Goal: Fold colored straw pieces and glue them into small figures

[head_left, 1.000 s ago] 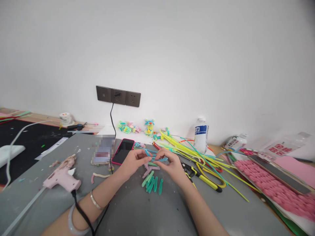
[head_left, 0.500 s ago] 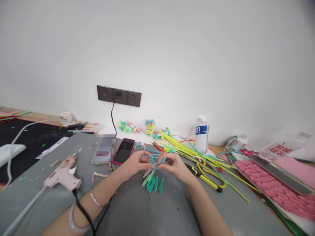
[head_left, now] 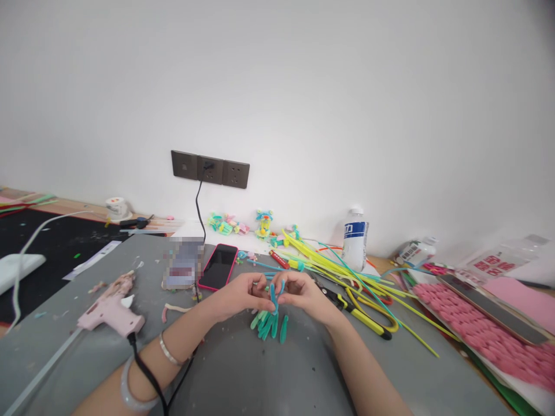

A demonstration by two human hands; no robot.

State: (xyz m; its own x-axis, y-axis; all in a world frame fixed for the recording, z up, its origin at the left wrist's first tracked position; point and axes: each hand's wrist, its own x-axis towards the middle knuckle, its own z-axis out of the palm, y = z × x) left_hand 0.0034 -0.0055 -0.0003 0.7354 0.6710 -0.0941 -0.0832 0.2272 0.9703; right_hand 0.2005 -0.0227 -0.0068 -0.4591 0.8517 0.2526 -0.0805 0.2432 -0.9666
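Observation:
My left hand and my right hand meet over the grey mat, fingertips pinched together on a short blue pipe cleaner that is bent into a loop between them. Just below the hands lies a small heap of folded green pipe-cleaner pieces. My left wrist wears bracelets, and a black cord runs across that forearm.
A pink glue gun lies at the left. A red-cased phone sits behind the hands. Long yellow and green pipe cleaners, yellow-handled pliers, a white bottle and a pink textured sheet fill the right.
The blue pipe cleaner went from stretched flat between my hands to folded into an upright loop. Both hands drew closer together and slightly nearer me.

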